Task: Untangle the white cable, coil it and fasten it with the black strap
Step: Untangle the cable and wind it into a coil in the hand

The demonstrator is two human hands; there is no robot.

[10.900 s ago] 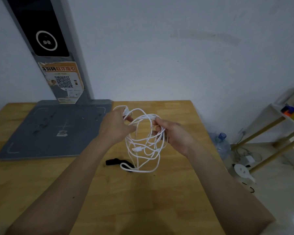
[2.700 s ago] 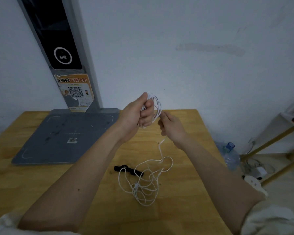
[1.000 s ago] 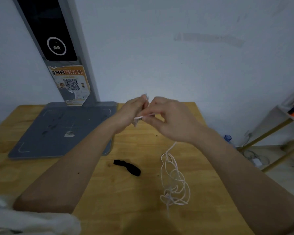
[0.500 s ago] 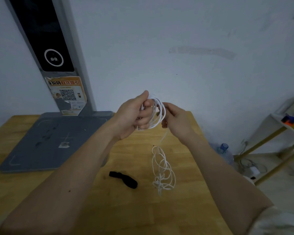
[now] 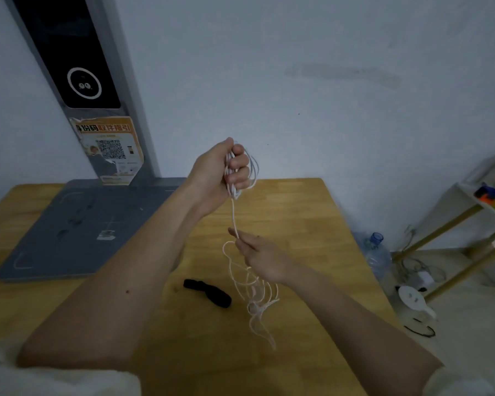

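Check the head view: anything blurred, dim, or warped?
Head view: dim, flat, bluish lighting, no glare. The loose lower loops of the white cable are motion-smeared, and the right hand is slightly soft. The left hand and black strap read fairly clearly. Wide-angle warp tilts the grey post and shelf.
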